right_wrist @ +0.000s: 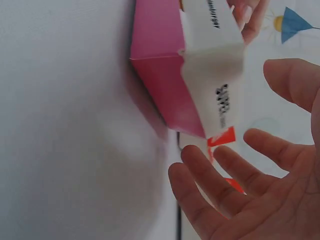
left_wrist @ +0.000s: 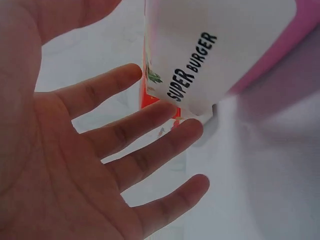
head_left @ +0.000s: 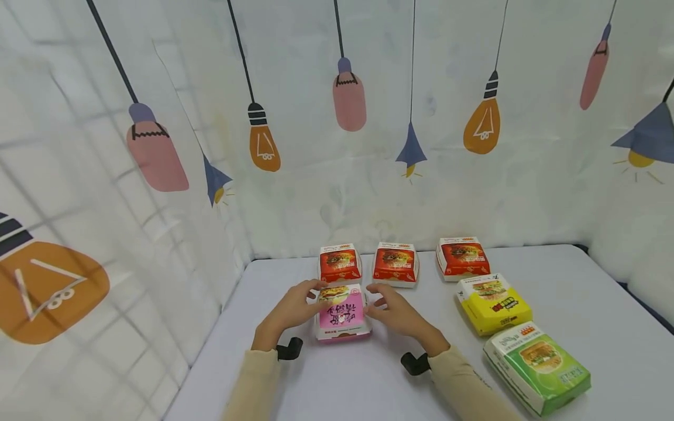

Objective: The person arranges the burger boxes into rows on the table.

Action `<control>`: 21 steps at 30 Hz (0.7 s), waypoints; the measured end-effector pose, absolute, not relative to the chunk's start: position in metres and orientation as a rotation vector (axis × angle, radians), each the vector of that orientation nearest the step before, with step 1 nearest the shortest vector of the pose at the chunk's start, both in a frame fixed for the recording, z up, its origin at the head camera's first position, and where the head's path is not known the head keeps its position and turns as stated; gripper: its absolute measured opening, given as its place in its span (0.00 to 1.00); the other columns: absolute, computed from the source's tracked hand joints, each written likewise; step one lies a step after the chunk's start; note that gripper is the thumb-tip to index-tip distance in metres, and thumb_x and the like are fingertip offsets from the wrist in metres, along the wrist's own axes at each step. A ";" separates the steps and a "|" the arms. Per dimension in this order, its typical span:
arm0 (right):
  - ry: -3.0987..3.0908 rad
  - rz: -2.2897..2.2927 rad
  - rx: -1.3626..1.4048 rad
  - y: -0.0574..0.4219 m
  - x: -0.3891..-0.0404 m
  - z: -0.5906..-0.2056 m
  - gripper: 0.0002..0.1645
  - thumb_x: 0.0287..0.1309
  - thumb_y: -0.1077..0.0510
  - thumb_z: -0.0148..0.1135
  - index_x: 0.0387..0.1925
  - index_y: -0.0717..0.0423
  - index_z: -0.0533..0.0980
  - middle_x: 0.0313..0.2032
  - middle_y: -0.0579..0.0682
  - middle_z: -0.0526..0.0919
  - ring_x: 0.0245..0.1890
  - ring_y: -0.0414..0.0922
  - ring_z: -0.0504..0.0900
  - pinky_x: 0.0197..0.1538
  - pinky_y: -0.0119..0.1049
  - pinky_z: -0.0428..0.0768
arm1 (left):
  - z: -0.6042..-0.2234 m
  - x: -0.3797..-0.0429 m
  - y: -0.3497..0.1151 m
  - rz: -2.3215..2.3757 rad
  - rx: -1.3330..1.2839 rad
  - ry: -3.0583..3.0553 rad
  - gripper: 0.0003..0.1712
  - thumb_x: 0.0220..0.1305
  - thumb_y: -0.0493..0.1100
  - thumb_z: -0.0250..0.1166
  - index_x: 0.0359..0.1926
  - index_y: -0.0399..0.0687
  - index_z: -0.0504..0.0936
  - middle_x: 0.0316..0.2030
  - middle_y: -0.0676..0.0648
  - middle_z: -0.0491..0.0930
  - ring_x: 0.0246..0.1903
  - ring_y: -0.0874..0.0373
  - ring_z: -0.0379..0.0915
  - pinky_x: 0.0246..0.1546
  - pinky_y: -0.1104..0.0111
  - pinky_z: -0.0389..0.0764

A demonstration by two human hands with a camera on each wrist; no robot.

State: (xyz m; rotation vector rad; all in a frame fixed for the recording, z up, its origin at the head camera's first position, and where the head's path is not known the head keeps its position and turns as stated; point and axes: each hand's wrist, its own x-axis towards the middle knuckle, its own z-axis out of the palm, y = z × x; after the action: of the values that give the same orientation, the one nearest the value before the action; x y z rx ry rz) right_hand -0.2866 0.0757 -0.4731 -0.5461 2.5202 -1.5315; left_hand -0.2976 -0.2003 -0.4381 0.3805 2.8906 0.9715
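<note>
Lying on white table (head_left: pixel 363 386): pink box (head_left: pixel 343 316); lamp-print backdrop (head_left: pixel 316 204) behind.

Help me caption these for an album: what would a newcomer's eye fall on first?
Probably the pink hamburger box on the white table, between the left hand and right hand. Next, three red burger boxes farther back, and the yellow box and green box at right. Printed lamps span the backdrop above.

L hand (left_wrist: pixel 75 160), fingers (left_wrist: pixel 155 154) spread, nr wht/pink box (left_wrist: pixel 225 30) mkd "SUPER BURGER"; contact unclear. Red pkg (left_wrist: pixel 148 102) behind, mostly hidden.
</note>
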 end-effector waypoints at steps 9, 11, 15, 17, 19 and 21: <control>2.487 -1.512 -0.514 0.070 -0.286 -0.483 0.40 0.70 0.45 0.63 0.77 0.49 0.60 0.74 0.56 0.67 0.61 0.55 0.79 0.61 0.57 0.79 | -0.439 -0.296 -0.210 1.014 0.390 2.618 0.54 0.51 0.54 0.80 0.77 0.59 0.63 0.68 0.46 0.72 0.62 0.44 0.70 0.53 0.50 0.81; 2.485 -1.509 -0.526 0.071 -0.286 -0.483 0.42 0.69 0.45 0.63 0.78 0.49 0.60 0.73 0.57 0.68 0.61 0.55 0.79 0.61 0.58 0.78 | -0.439 -0.296 -0.212 1.017 0.405 2.610 0.57 0.49 0.53 0.81 0.77 0.60 0.62 0.68 0.46 0.71 0.62 0.44 0.70 0.52 0.50 0.82; 2.469 -1.482 -0.554 0.072 -0.287 -0.482 0.45 0.68 0.43 0.64 0.79 0.47 0.57 0.72 0.58 0.68 0.61 0.55 0.79 0.62 0.60 0.77 | -0.439 -0.298 -0.212 1.004 0.409 2.609 0.59 0.46 0.53 0.83 0.77 0.64 0.61 0.68 0.47 0.70 0.62 0.45 0.70 0.53 0.50 0.81; 2.452 -1.467 -0.561 0.073 -0.288 -0.482 0.46 0.68 0.43 0.64 0.80 0.45 0.55 0.73 0.57 0.67 0.61 0.55 0.78 0.63 0.61 0.76 | -0.439 -0.298 -0.212 0.997 0.415 2.601 0.59 0.46 0.53 0.83 0.77 0.64 0.61 0.68 0.48 0.70 0.62 0.45 0.70 0.53 0.49 0.81; 2.438 -1.460 -0.567 0.073 -0.289 -0.483 0.47 0.67 0.43 0.64 0.80 0.45 0.54 0.73 0.56 0.67 0.62 0.55 0.78 0.63 0.61 0.75 | -0.439 -0.297 -0.211 0.993 0.424 2.590 0.60 0.45 0.53 0.84 0.77 0.64 0.61 0.68 0.47 0.70 0.63 0.44 0.70 0.54 0.48 0.81; 2.422 -1.458 -0.566 0.073 -0.289 -0.485 0.48 0.67 0.43 0.65 0.80 0.43 0.54 0.74 0.55 0.66 0.63 0.55 0.77 0.64 0.62 0.74 | -0.439 -0.297 -0.211 0.988 0.428 2.579 0.61 0.45 0.53 0.84 0.77 0.64 0.61 0.68 0.47 0.70 0.63 0.43 0.70 0.55 0.47 0.81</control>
State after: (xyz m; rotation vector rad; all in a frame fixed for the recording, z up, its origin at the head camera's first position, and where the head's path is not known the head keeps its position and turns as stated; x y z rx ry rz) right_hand -0.2892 0.0731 -0.4845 -0.5659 2.4224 -1.4579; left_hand -0.2965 -0.2106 -0.4393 0.4284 2.5795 0.9882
